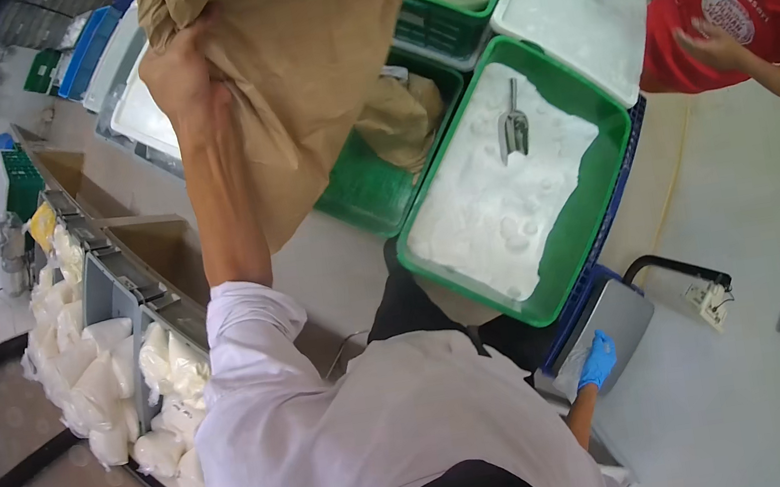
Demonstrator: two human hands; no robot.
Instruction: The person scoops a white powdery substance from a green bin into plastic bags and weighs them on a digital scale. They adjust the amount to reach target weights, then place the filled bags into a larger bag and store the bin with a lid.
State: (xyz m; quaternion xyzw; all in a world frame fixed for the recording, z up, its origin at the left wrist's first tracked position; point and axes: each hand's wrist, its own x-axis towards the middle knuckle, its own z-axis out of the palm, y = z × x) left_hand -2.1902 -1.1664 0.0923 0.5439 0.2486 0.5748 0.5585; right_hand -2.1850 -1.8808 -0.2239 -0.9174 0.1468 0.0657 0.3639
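Note:
My bare left hand grips a large brown paper sack held up in front of me. At my right side, my right hand in a blue glove holds a thin clear plastic bag over the metal platform of a scale. Its fingertips are partly hidden. Before me stands a green plastic crate with white powder in it. On the powder lies a metal scoop.
Left are many filled white plastic bags and an open cardboard box. Another green crate holds crumpled brown paper. A white lid lies beside a co-worker in a red apron, one hand gloved. A black-armed display stands right.

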